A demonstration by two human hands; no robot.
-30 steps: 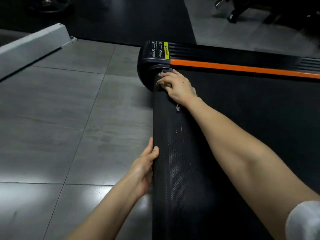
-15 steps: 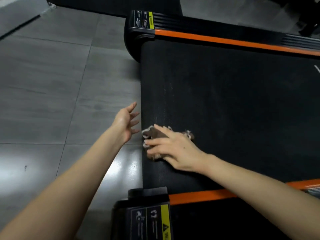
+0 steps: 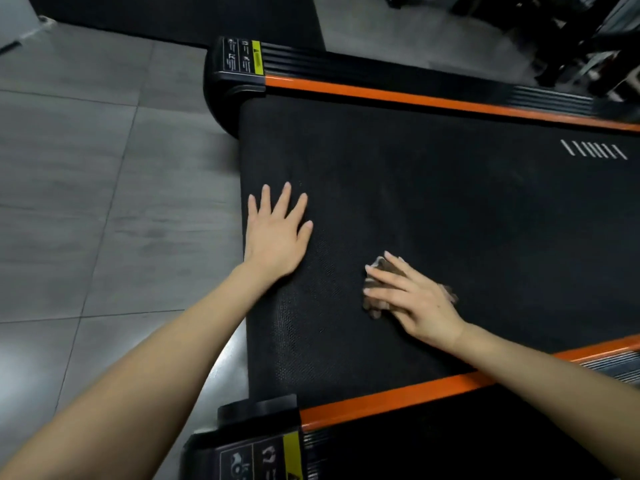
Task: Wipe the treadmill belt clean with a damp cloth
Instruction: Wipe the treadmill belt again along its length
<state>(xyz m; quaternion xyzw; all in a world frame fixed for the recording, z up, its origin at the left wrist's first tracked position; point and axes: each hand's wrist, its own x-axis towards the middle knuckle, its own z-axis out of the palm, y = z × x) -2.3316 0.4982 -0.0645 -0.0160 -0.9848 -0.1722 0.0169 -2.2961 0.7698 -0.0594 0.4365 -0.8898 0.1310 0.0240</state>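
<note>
Now L hand [image 3: 277, 237] lies flat on belt [image 3: 450, 202] by its end edge, fingers spread. R hand [image 3: 419, 303], fingers straight, presses cloth [image 3: 379, 266] onto belt, nearer the near orange rail [image 3: 381, 400].

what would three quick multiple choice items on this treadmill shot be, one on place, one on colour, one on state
1. Where is the cloth?
A under the right hand on the belt
B in the left hand
C draped over a side rail

2. What colour is the stripe along each side rail?
A blue
B orange
C white

3. How is the left hand?
A curled into a fist
B flat on the belt, fingers spread
C pinching the cloth

Answers:
1 A, the cloth's edges peek out beneath the right hand.
2 B, both rails carry an orange stripe.
3 B, it lies palm down near the belt's end.
</note>
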